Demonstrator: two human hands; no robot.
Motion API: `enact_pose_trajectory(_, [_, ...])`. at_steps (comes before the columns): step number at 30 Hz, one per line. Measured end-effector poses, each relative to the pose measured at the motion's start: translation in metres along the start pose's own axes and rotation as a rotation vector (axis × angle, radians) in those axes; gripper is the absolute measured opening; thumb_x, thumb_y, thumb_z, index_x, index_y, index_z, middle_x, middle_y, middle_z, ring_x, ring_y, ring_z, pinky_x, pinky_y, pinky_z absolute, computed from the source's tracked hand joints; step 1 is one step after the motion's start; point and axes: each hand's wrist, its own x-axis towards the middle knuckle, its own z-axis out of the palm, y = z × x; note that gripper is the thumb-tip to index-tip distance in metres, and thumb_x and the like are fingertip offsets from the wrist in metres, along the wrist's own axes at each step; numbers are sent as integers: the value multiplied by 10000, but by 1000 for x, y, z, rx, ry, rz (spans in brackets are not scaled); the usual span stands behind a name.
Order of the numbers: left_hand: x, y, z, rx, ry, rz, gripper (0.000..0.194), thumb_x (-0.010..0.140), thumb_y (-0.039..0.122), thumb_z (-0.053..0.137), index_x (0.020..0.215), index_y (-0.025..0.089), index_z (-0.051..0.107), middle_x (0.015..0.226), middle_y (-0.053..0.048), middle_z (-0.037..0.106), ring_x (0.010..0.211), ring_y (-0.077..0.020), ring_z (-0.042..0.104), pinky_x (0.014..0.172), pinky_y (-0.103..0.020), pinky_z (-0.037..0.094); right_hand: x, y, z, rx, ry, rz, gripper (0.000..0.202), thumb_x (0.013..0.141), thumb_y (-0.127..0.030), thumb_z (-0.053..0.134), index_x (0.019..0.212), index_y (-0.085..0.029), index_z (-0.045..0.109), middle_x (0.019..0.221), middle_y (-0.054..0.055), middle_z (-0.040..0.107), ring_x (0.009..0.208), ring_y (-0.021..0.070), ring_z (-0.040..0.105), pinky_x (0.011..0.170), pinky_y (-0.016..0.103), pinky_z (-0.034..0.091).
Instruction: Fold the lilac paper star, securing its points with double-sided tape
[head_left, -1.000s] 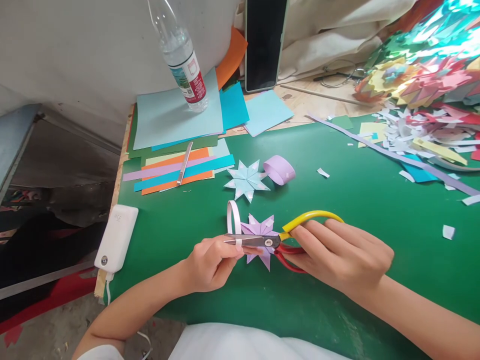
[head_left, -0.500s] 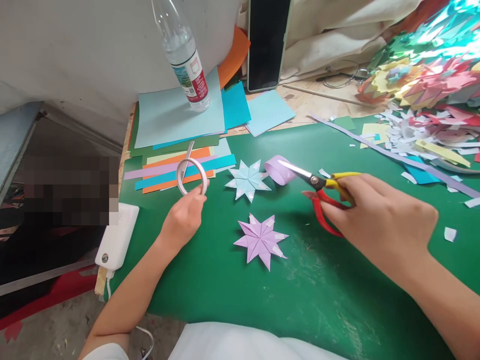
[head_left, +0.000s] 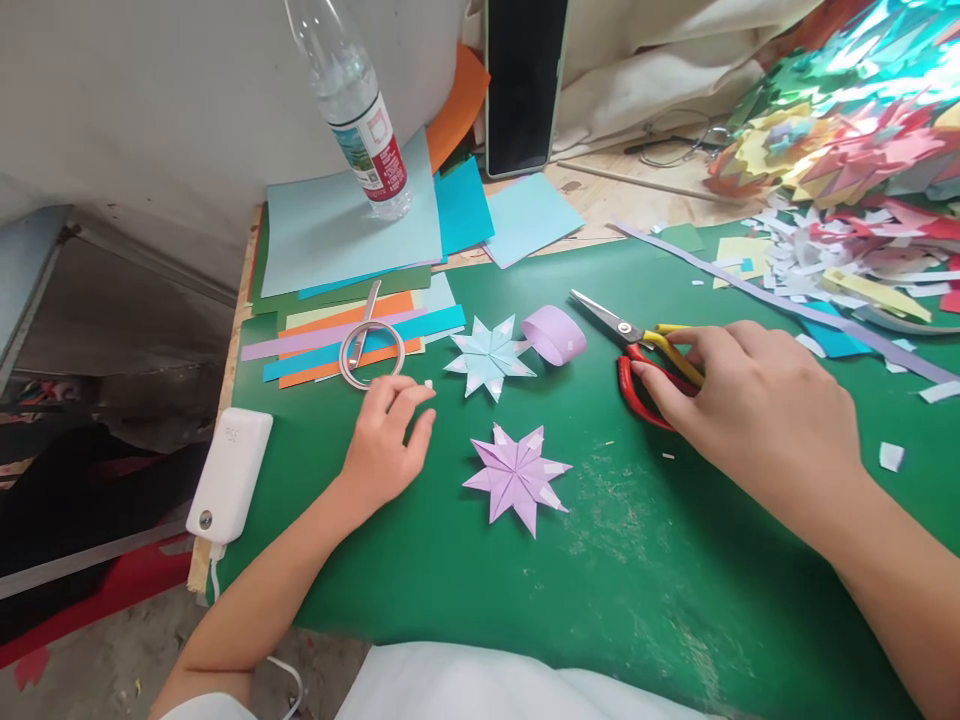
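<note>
My left hand [head_left: 386,440] hovers over the green mat with thumb and fingers apart. A tiny white bit [head_left: 428,384], perhaps tape, sits at one fingertip. Just beyond that hand, a roll of tape [head_left: 401,350] lies on coloured paper strips [head_left: 442,322]. My right hand [head_left: 765,430] has its fingers around the red and yellow handles of the scissors [head_left: 634,335], which look laid down on the mat, blades partly apart. Between my hands are a light blue folded paper star [head_left: 490,357], a purple paper star [head_left: 517,475] and a purple paper loop [head_left: 555,335].
A water bottle [head_left: 367,140] stands on paper sheets [head_left: 300,235] at the back, beside an upright phone [head_left: 525,90]. A white power bank [head_left: 230,475] lies at the left edge. Paper scraps [head_left: 810,260] and folded paper pieces [head_left: 862,150] crowd the right back.
My left hand has let go of the tape roll, which now lies on the strips, and its fingers have spread. The scissors have come down onto the mat, away from the purple loop.
</note>
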Motion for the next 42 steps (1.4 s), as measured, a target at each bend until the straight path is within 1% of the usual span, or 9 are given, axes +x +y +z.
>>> enact_pose_trajectory(3, [-10,21,3,-220,-188,-69,252,889,208,549,1136,218,503,800,-5,605,790,-167,542,744,-308,487,0,0,1,2,83,-46,413,921,-458,455,1114,-124,603,958,136,608,875,251,539,527,294,308])
enact_pose_trajectory(5, [-16,31,5,-283,-283,-137,352,866,224,578,1193,212,448,813,1,630,804,-174,551,793,-342,469,-3,-4,1,3,244,-111,362,915,-402,478,1079,-112,620,942,141,599,857,249,521,597,308,358])
enact_pose_trajectory(9, [-20,38,7,-323,-323,-211,394,862,231,578,1215,216,403,852,-1,666,843,-187,555,822,-359,438,-19,-27,-1,207,458,-391,232,870,-356,558,877,-136,633,826,101,577,792,223,480,724,329,401])
enact_pose_trajectory(15, [-17,36,10,-330,-296,-276,270,912,262,547,1164,220,461,861,8,701,818,-170,555,818,-338,435,-51,-66,3,336,215,-545,357,865,-482,551,882,-133,620,848,103,564,779,221,448,715,347,389])
enact_pose_trajectory(23, [-20,34,15,-428,-206,-274,175,889,206,583,1058,210,538,790,4,702,762,-152,613,764,-313,492,-55,-72,2,620,-2,-527,274,887,-430,542,937,-164,586,869,92,622,791,215,507,702,353,426])
enact_pose_trajectory(31, [-28,46,16,-692,-42,-109,198,883,180,627,1052,195,523,742,12,690,668,-95,665,659,-199,551,-63,-80,-12,1336,-591,-276,190,848,-334,626,994,-223,578,741,-30,683,611,101,564,559,225,456])
enact_pose_trajectory(35, [-24,46,15,-626,5,52,133,905,156,590,1027,190,549,782,-12,665,703,-108,650,656,-223,558,-63,-82,-13,1424,-640,-190,104,829,-304,632,819,-202,614,694,-32,655,581,87,542,520,207,434])
enact_pose_trajectory(39, [-22,42,12,-327,120,186,115,891,105,575,940,201,612,944,-49,573,819,-117,610,696,-238,558,-59,-80,-13,1439,-614,-99,151,811,-334,652,777,-191,618,696,-21,650,593,95,572,517,202,440])
enact_pose_trajectory(42, [-22,41,8,-241,173,356,147,876,70,567,905,198,634,873,-34,608,787,-117,599,685,-229,552,-57,-79,-13,1437,-586,-82,175,809,-357,653,771,-191,614,706,-15,652,595,98,573,513,202,441])
